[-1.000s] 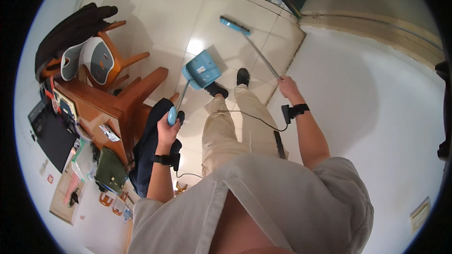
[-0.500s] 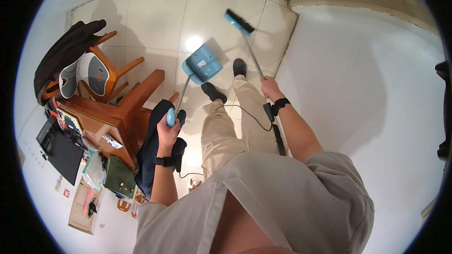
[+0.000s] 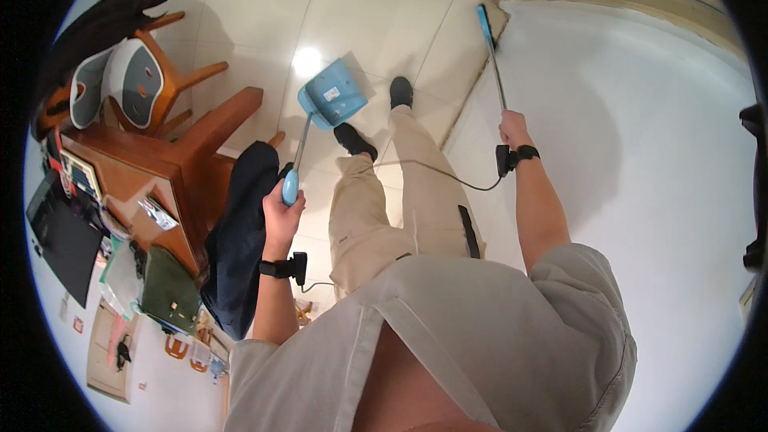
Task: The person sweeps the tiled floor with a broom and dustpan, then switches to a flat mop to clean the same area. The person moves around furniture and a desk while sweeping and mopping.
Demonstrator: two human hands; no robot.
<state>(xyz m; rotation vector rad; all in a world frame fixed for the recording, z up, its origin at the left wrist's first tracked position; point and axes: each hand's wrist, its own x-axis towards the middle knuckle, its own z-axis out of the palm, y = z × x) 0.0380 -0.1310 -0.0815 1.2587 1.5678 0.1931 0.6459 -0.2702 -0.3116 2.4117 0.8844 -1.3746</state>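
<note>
My left hand (image 3: 282, 210) is closed round the blue-ended handle of a long-handled dustpan (image 3: 338, 90). The light blue pan rests on the tiled floor just beyond my left shoe, its mouth facing away to the right. My right hand (image 3: 514, 126) grips the metal stick of a broom (image 3: 486, 22). That broom has a blue head with dark bristles, and it lies against the corner where the floor meets the white wall, at the far right. Each wrist carries a black strap with a small device and a cable.
To the left stand a brown wooden table (image 3: 128, 162), a chair with a grey and white backrest (image 3: 136, 84), and a dark garment (image 3: 104, 28). Dark blue cloth (image 3: 244, 232) hangs beside my left arm. The white wall (image 3: 640, 152) rises close on my right.
My right hand has swung right, carrying the broom head from the open tiles to the wall's corner. My left hand still holds the dustpan, and the whole view has shifted slightly.
</note>
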